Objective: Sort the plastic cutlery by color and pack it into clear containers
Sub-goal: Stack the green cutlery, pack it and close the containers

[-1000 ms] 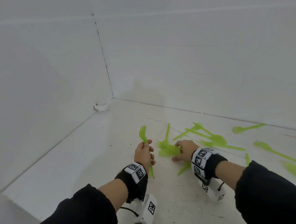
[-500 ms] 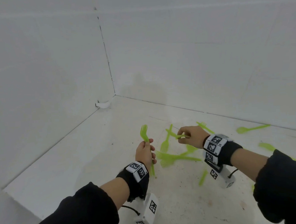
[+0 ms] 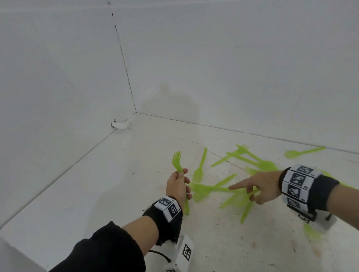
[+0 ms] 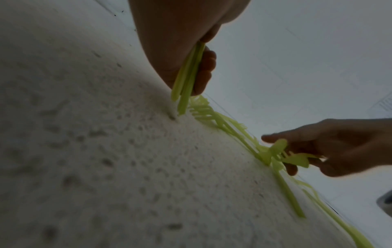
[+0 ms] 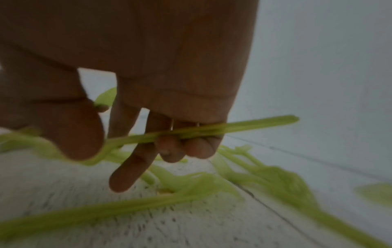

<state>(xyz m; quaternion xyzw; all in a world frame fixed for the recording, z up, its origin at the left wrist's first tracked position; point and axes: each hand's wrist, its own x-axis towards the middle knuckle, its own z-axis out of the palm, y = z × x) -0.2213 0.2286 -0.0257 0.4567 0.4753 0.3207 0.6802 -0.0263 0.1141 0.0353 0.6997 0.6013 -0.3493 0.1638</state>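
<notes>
Two white walls [image 3: 66,79] meet in a corner w/ the white floor [image 3: 94,193], which is speckled w/ dirt. Black sleeves and marker wristbands on both arms. Loose green cutlery [image 3: 211,188] lies scattered on the floor betw. and beyond the hands: forks crossing each other in the middle, more pieces toward the right wall, one green spoon [image 3: 301,152] well apart near the wall on the right. Left hand [image 3: 177,187] has fingers curled round upright green forks [image 3: 177,163], tines up, handle ends down near the floor; left wrist view shows at least two handles in that grip. Right hand [image 3: 259,186] hangs low over the pile, index finger straight and pointing left, ring and little fingers curled round a green handle [image 5: 201,130] lying across them; which utensil it is, can't tell — blurred.
</notes>
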